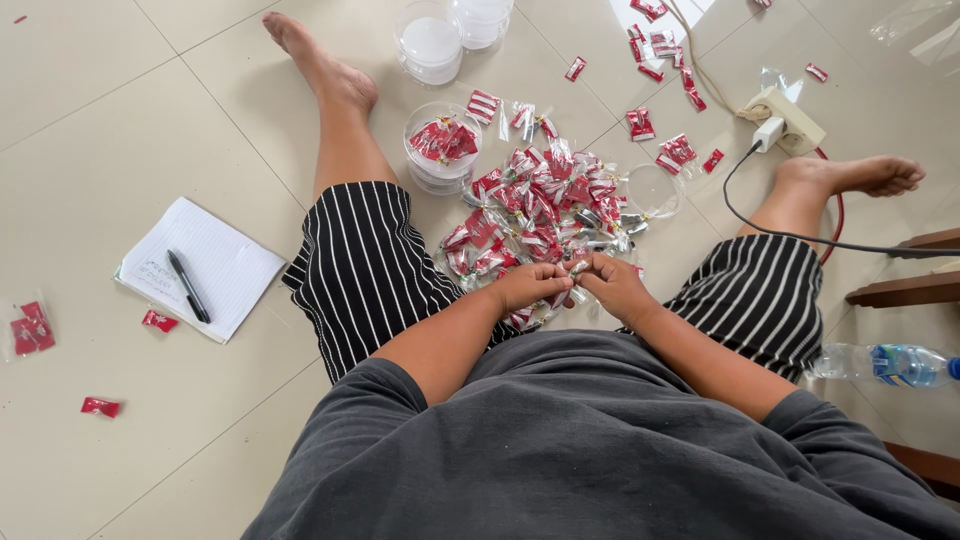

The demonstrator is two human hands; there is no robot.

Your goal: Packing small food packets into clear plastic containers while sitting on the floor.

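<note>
From the head view, the left hand (530, 285) and the right hand (612, 285) are seen pressed together at the centre, fingers curled in tight around a small clear-wrapped packet (577, 268) that is pinched between both sets of fingertips. Just beyond, at twelve o'clock from the hands, a pile of red and white packets (540, 205) is spread on the tiled floor (120, 100) between the outstretched legs. At eleven o'clock a clear round tub (442, 147) is seen filled with red packets; at one o'clock a clear lid (652, 190) lies flat. Over at nine o'clock a notepad (205, 265) is laid out with a black pen (187, 286) on it. At three o'clock a water bottle (880, 363) lies on its side.
</note>
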